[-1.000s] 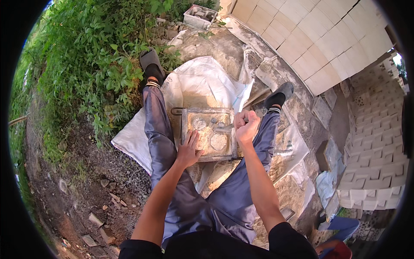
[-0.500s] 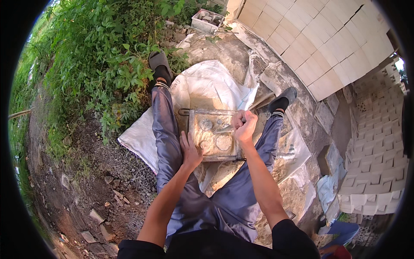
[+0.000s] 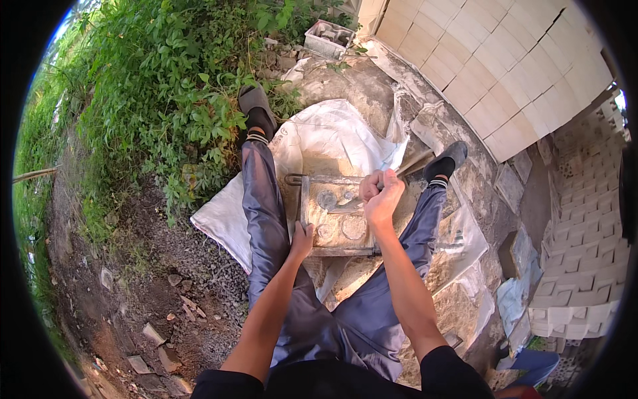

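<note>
R hand [image 3: 381, 197]'s clenching a grey tool [image 3: 346, 210], L hand [image 3: 303, 238] (can't tell grip) touching, left of it, a prob. heavy, stiff frame [image 3: 335, 180], best held by rails [image 3: 342, 252].

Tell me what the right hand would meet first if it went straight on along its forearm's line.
Probably the frame's far bar, just ahead of the right hand; depth is unclear, so it might pass above, toward the white sack beyond.
</note>
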The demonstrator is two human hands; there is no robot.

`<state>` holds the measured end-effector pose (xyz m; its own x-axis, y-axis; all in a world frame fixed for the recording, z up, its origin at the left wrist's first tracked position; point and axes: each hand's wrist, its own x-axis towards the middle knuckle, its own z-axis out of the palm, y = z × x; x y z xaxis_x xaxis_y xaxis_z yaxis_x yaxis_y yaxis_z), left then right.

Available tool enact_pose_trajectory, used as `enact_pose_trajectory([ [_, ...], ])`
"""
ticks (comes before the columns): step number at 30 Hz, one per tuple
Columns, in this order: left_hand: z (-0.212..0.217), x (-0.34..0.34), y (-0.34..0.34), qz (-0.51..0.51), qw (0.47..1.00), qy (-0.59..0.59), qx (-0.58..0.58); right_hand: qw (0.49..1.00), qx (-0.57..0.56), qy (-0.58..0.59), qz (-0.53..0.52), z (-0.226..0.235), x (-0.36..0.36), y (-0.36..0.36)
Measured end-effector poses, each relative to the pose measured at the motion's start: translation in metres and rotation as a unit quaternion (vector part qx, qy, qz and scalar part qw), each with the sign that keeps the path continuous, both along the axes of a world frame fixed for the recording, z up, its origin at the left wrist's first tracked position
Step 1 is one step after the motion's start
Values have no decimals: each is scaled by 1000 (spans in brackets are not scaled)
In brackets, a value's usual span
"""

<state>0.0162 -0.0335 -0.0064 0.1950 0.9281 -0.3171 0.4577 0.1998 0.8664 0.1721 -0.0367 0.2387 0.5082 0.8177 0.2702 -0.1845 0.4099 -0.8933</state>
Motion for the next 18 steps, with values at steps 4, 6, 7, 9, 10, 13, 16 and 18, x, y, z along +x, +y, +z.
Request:
enact_pose_trajectory([
  [4, 4, -6, -9, 0, 999, -4, -42, 999, -8, 25, -21, 43, -6, -3],
  [6, -1, -5, -9, 9, 999, 13, -41, 999, 6, -11, -49, 24, -21, -4],
  [7, -3, 1, -13, 4, 999, 13, -44, 993, -46, -84, -73, -21, -22, -1],
  [9, -1, 1, -12, 8, 999, 15, -44, 985, 2, -164, -52, -42, -33, 5],
  [10, 27, -3, -15, -3, 995, 2, -97, 990, -12, -140, -34, -37, -36, 5],
  [13, -6, -2, -8, 22, 998, -11, -51, 998, 3, -60, -21, -3, -33, 6],
  [16, -15, -2, -17, 44, 993, -52, -95, 1000, 3, 22, -7, 39, -22, -5],
  [18, -33, -4, -8, 55, 989, -94, -103, 1000, 11, 0, -18, 25, -29, -4],
])
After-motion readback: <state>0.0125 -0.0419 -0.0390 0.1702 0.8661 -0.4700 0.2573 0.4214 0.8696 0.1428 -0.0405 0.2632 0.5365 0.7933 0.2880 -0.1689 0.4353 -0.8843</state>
